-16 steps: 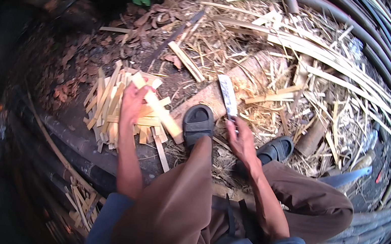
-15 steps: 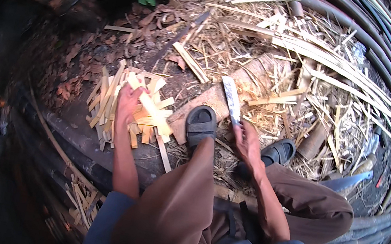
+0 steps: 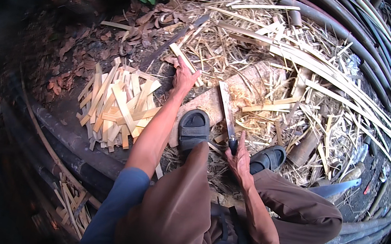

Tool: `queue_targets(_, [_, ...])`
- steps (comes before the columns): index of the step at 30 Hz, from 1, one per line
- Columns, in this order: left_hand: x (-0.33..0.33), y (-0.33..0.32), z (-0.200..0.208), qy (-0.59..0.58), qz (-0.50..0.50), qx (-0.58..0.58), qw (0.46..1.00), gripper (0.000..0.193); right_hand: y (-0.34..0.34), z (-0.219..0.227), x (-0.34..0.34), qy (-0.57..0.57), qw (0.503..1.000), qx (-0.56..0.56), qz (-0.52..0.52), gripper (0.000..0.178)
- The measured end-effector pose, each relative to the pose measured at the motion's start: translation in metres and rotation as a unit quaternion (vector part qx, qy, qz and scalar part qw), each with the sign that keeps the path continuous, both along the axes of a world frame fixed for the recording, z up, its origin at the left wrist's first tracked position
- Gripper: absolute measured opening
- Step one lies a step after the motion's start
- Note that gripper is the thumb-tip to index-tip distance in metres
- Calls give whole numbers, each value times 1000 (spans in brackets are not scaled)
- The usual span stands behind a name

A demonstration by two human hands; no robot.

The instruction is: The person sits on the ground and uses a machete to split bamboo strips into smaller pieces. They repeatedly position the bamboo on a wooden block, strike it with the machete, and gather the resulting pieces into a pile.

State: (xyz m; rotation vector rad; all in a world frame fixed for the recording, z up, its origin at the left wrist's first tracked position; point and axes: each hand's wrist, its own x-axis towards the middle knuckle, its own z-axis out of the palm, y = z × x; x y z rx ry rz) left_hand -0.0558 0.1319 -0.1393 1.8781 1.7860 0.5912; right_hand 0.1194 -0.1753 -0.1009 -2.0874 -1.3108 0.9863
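My left hand (image 3: pixel 184 77) reaches over a pale split bamboo strip (image 3: pixel 181 54) lying on the ground, thumb and fingers apart around it; whether they touch it is unclear. My right hand (image 3: pixel 239 160) is closed on the dark handle of a long knife (image 3: pixel 227 105), one finger pointing up beside the handle. The blade slants up to the left, over a flat wooden board (image 3: pixel 202 99). Left of my left forearm lies a pile of short, flat bamboo pieces (image 3: pixel 119 102), stacked crosswise.
My sandalled feet flank the knife, the left sandal (image 3: pixel 194 131) against the board. A handsaw (image 3: pixel 336 187) lies at right. Long pale strips (image 3: pixel 326 68) and shavings cover the ground beyond. Dark poles (image 3: pixel 324 20) lie at the back right, more poles (image 3: pixel 74 146) at left. A second long blade (image 3: pixel 172 41) lies farther off.
My left hand has left the pile, where it held a flat piece, and moved forward and right to the strip. My right hand has drawn slightly nearer; the blade has turned more edge-on.
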Motion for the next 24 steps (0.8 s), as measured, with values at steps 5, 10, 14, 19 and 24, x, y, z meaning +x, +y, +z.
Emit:
queue_targets(5, [24,11,11,-46,128,-191,972,99,-6,32,18,84,990,8,-115,55])
queue_targets(10, [-6,-4,36,-651,158,-217,710,13,-14,44,38,90,954,39,-282,33])
queue_targets(14, [8,-47,88,-667,22,-180,723,44,-4,73,46,36,965,26,-257,33])
queue_targets(19, [8,-61,98,-645,0,-116,755,46,6,123,12,89,973,135,-166,40])
queue_targets(24, [25,-83,105,-600,7,-88,795,51,14,115,0,55,985,103,-126,39])
